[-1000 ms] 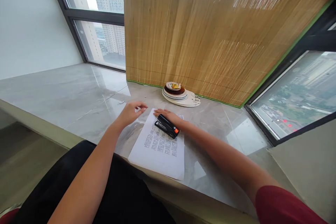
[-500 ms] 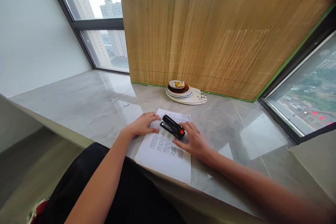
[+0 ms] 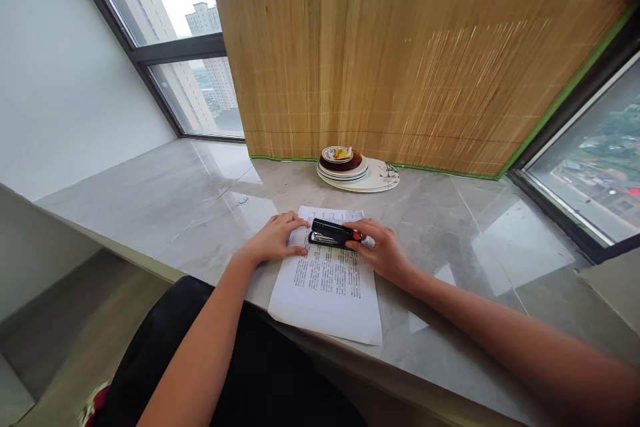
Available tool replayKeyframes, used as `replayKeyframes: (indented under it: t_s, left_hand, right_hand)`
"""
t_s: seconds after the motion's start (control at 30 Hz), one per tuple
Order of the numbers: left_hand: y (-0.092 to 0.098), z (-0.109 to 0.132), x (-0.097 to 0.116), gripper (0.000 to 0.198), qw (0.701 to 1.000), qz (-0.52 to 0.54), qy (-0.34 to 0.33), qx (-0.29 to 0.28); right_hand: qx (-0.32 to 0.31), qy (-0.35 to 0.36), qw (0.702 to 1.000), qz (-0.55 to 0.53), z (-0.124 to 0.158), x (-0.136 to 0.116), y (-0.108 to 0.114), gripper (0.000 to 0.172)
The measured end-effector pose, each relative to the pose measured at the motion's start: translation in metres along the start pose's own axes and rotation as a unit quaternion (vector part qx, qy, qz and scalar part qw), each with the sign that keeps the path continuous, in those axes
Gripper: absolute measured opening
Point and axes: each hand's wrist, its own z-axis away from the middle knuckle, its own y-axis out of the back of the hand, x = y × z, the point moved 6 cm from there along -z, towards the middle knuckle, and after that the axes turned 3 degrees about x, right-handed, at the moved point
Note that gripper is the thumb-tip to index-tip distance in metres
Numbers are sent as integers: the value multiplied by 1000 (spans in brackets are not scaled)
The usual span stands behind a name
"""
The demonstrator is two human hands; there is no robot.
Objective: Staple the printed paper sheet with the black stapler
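A black stapler (image 3: 331, 233) with a red part at its right end lies across the upper part of a printed sheet of paper (image 3: 325, 310). My right hand (image 3: 383, 247) grips the stapler's right end, fingers on the far side and thumb on the near side. My left hand (image 3: 275, 238) rests at the paper's left edge, thumb and fingers spread apart. Its fingertips come close to the stapler's left end; whether they touch it I cannot tell. The paper's near edge reaches the front edge of the ledge.
A grey tiled ledge (image 3: 200, 213) carries everything. Behind the paper stands a stack of plates (image 3: 345, 173) with a small yellow packet (image 3: 343, 154) on top, beside an oval white plate (image 3: 385, 177). A bamboo blind (image 3: 360, 67) hangs behind, with windows on both sides.
The stapler has turned from slanted to nearly level across the paper. My right hand has closed around its right end. My left hand stays almost in place, and the view has shifted slightly.
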Motion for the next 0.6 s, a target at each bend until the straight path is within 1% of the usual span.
replayKeyframes:
  t_s: [0.07,0.13,0.23,0.27,0.3,0.4,0.5,0.6]
  left_hand:
    - [1,0,1,67,1000,-3,1,1]
    - [1,0,1,65,1000,-2,-4,1]
    - [2,-1,-3,49,1000,14,-3,10]
    - [3,-1,-5,45,1000,20,3,17]
    - [3,-1,-8,43,999,26,11,23]
    - [3,0,-13,46,999,27,26,32]
    - [3,0,-13,49,999,17,28,32]
    - [3,-1,-13,49,999,15,31,28]
  right_hand:
    - [18,13,1000,5,-1,-2,2,28]
    - [54,21,998,14,0,-6,7,24]
    - [112,3,993,22,3,-10,15,16]
    - [121,-7,992,24,4,-11,16,17]
    - [124,-15,992,23,4,-11,16,22]
    - [125,-34,991,15,5,-9,17,35]
    - [138,-68,988,2,4,-3,19,37]
    - [119,-119,986,-8,5,5,15,42]
